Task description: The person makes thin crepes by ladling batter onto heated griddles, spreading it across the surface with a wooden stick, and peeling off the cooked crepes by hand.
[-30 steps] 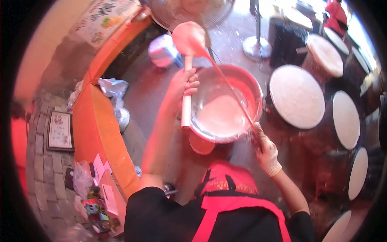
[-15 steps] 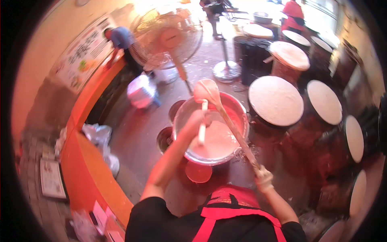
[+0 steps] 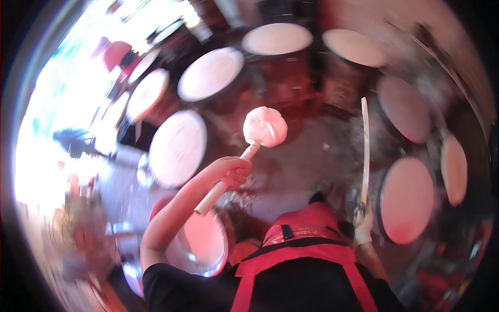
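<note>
My left hand (image 3: 228,172) is closed around a short, thick wooden rod (image 3: 209,200). On the rod's upper end sits a rounded lump of soft, dough-like stuff (image 3: 266,127), tinted pink, held up in front of me. Off to my right, my right hand (image 3: 364,226) grips the lower end of a long, thin wooden stick (image 3: 365,151), which stands nearly upright and apart from the lump. Below my left forearm is a large metal pot (image 3: 225,242) with pinkish stuff in it, partly hidden by the arm.
Dark drums with pale round tops surround me: one round top (image 3: 178,148) is left of my hand, another (image 3: 407,200) beside the stick. More stand at the back. A person in red (image 3: 117,54) is far left. The left side is blurred.
My view has swung right, so the pot is now lower left. The long stick has come away from the lump and moved right; the lump now rests on the short rod alone.
</note>
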Demonstrator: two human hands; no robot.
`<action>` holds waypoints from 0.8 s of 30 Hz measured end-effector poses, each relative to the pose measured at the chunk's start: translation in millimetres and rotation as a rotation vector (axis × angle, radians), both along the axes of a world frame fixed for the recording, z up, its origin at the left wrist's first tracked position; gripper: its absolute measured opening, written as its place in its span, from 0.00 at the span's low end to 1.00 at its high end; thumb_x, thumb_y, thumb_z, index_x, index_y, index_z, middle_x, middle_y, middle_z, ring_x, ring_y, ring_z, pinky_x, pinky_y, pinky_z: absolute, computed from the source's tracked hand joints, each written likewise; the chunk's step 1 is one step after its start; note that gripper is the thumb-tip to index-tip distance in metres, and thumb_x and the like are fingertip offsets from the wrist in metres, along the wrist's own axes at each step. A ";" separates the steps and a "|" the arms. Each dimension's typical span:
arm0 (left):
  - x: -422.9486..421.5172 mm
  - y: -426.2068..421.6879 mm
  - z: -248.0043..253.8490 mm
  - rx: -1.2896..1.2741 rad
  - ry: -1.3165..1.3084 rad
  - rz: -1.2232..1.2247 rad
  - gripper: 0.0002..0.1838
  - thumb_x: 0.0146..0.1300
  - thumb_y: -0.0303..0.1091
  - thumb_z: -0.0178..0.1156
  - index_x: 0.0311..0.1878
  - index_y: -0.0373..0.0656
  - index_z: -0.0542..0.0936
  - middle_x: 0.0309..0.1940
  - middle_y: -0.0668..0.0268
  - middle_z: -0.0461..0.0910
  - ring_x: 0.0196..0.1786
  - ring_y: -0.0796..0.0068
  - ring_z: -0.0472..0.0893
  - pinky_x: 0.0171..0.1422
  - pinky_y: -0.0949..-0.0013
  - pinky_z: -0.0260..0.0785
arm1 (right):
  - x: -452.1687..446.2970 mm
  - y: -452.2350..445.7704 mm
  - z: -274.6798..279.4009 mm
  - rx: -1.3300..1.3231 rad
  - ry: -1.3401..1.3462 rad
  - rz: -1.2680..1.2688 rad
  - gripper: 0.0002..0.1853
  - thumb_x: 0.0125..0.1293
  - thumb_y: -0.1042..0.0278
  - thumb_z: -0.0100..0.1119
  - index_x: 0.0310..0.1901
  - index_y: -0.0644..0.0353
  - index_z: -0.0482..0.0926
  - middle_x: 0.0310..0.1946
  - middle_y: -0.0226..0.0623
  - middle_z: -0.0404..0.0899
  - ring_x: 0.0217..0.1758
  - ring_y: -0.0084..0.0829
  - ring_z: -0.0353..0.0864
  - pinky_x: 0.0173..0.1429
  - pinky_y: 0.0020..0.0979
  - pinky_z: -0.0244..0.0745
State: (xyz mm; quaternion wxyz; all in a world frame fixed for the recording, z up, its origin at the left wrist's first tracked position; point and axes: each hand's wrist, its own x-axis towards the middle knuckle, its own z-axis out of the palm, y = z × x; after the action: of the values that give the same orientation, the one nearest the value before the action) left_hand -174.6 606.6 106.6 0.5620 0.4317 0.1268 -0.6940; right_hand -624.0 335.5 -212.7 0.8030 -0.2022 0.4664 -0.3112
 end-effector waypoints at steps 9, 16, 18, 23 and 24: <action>-83.2 -477.7 69.9 -0.354 -0.847 -0.813 0.12 0.65 0.31 0.56 0.48 0.38 0.69 0.24 0.69 0.69 0.19 0.79 0.68 0.19 0.76 0.59 | -38.7 -174.2 163.1 -0.886 0.546 0.070 0.25 0.75 0.50 0.46 0.65 0.57 0.71 0.20 0.25 0.71 0.17 0.18 0.65 0.23 0.22 0.61; -214.5 -686.7 26.3 -0.962 -2.085 -0.870 0.17 0.51 0.26 0.57 0.47 0.35 0.74 0.32 0.45 0.79 0.36 0.41 0.80 0.47 0.48 0.73 | -8.9 -327.1 262.4 -1.355 1.231 -0.043 0.27 0.73 0.78 0.46 0.71 0.46 0.67 0.33 0.27 0.70 0.29 0.20 0.67 0.37 0.29 0.75; -234.4 -707.9 5.6 -0.955 -2.019 -0.831 0.14 0.49 0.26 0.60 0.41 0.38 0.76 0.29 0.49 0.80 0.36 0.45 0.81 0.45 0.51 0.74 | -12.3 -354.3 225.0 -1.052 0.660 -0.288 0.29 0.73 0.76 0.48 0.72 0.39 0.65 0.30 0.23 0.69 0.28 0.21 0.68 0.35 0.27 0.75; -262.4 -769.0 -100.7 -0.826 -1.423 -0.773 0.15 0.48 0.24 0.65 0.39 0.38 0.73 0.23 0.60 0.77 0.21 0.65 0.78 0.25 0.64 0.69 | 3.7 -339.6 196.8 0.016 0.507 -0.308 0.22 0.78 0.59 0.45 0.71 0.39 0.67 0.24 0.20 0.70 0.18 0.18 0.63 0.23 0.22 0.63; -269.0 -771.8 -110.9 -0.713 -1.250 -0.800 0.15 0.50 0.22 0.63 0.40 0.38 0.70 0.23 0.63 0.75 0.17 0.74 0.75 0.16 0.68 0.65 | 17.3 -326.9 160.4 -0.093 0.391 -0.422 0.23 0.78 0.58 0.45 0.72 0.38 0.66 0.25 0.21 0.71 0.18 0.19 0.64 0.24 0.23 0.65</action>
State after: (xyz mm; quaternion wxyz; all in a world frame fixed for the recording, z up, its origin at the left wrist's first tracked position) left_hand -443.6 -165.1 -4.3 0.3424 0.5468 -0.6008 -0.4720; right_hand -606.7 8.5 -52.3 0.6053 -0.1933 0.6291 -0.4477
